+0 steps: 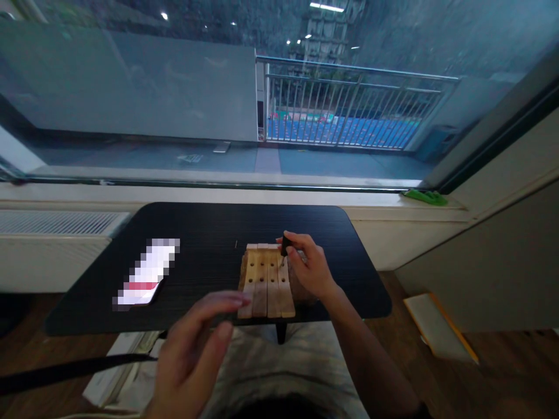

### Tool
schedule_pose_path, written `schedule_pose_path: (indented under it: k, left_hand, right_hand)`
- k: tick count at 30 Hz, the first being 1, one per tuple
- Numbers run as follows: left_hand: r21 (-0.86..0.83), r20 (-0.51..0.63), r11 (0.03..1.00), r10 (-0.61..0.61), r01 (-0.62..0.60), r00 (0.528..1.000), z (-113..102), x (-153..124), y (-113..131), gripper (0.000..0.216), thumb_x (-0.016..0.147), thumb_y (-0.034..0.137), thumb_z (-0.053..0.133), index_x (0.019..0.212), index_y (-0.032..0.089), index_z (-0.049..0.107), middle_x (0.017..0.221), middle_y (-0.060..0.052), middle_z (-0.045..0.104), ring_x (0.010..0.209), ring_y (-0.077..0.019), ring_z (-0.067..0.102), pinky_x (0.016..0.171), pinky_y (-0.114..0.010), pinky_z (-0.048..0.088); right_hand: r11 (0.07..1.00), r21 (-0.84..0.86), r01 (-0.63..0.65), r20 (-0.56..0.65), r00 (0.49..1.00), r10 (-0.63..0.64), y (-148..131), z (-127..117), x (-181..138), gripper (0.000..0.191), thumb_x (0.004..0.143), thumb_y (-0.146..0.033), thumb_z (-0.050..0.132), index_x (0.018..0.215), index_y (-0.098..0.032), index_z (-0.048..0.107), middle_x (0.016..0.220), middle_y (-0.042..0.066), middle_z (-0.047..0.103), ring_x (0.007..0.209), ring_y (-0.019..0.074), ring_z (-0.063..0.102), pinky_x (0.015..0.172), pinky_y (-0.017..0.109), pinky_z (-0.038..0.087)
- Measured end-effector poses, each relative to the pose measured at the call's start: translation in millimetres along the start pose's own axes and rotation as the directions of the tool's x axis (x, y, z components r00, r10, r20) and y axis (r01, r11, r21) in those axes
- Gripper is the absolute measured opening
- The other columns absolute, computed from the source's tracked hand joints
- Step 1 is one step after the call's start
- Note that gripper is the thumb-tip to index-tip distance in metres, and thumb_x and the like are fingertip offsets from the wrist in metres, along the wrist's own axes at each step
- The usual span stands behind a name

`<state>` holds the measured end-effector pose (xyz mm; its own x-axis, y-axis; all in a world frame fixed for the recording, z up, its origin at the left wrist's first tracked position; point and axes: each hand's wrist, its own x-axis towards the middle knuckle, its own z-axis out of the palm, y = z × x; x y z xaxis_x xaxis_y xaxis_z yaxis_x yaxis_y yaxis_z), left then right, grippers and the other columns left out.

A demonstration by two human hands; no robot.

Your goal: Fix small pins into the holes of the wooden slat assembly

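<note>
A wooden block (266,281) made of several light slats with rows of holes lies near the front edge of a small black table (209,233). My right hand (308,267) rests against the block's right side, fingers pinched on a small dark tool (285,244) whose tip points down at the top right slat. My left hand (196,349) hovers in front of the table, close to the block's lower left corner, fingers spread and holding nothing.
A blurred-out flat object (147,272) lies on the table's left part. A tiny pin-like item (236,244) lies behind the block. Beyond the table are a window sill with a green cloth (425,197), a radiator grille (56,222) and a large window.
</note>
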<state>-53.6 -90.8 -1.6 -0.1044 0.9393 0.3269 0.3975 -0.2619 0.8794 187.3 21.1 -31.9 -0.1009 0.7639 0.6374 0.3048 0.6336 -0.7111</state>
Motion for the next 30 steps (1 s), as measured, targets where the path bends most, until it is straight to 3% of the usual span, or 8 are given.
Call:
schedule_pose_path:
  k: [3,5,10,16,30]
  left_hand:
    - [-0.085,-0.046,0.996,-0.022,0.018,0.999,36,32,-30,0.027,0.092,0.048,0.056,0.092,0.025,0.070,0.104,-0.006,0.075,0.101,-0.0262,0.070,0.092,-0.043,0.059]
    - [-0.075,-0.056,0.995,-0.074,0.070,0.996,53,47,-53,0.029,0.091,0.047,0.056,0.099,0.023,0.069,0.107,-0.008,0.075,0.103,-0.0256,0.069,0.094,-0.041,0.057]
    - [0.024,-0.011,0.998,-0.053,0.053,0.999,68,65,-90,0.032,0.086,0.045,0.058,0.105,0.020,0.068,0.113,-0.011,0.072,0.108,-0.0267,0.067,0.100,-0.043,0.053]
    - [0.020,0.059,0.999,-0.043,0.042,0.997,72,62,-97,0.028,0.087,0.047,0.058,0.093,0.022,0.070,0.114,-0.010,0.073,0.110,-0.0269,0.067,0.101,-0.043,0.052]
    - [0.006,0.078,0.994,-0.111,0.110,0.991,73,61,-95,0.030,0.084,0.047,0.061,0.097,0.021,0.069,0.105,-0.009,0.074,0.103,-0.0262,0.069,0.096,-0.041,0.054]
  right_hand:
    - [1.000,0.000,0.012,-0.009,1.000,-0.012,2,-1,-2,0.035,0.097,-0.017,0.053,0.129,-0.029,0.060,0.108,0.005,0.075,0.095,0.0167,0.075,0.080,0.033,0.064]
    - [1.000,-0.013,0.017,-0.015,1.000,-0.017,4,-1,-3,0.035,0.097,-0.017,0.054,0.130,-0.030,0.060,0.108,0.005,0.075,0.095,0.0171,0.075,0.082,0.034,0.063]
    - [1.000,-0.027,0.009,0.005,1.000,-0.008,5,-1,-3,0.035,0.097,-0.018,0.056,0.129,-0.031,0.061,0.108,0.005,0.076,0.096,0.0182,0.075,0.086,0.038,0.062]
    - [1.000,-0.020,0.005,-0.007,1.000,-0.006,5,0,-5,0.032,0.098,-0.019,0.055,0.128,-0.029,0.061,0.109,0.006,0.076,0.095,0.0180,0.075,0.085,0.037,0.063]
    - [0.999,-0.044,-0.022,-0.028,0.999,0.020,4,-2,-4,0.031,0.096,-0.020,0.058,0.126,-0.028,0.065,0.106,0.005,0.078,0.093,0.0184,0.076,0.080,0.034,0.064]
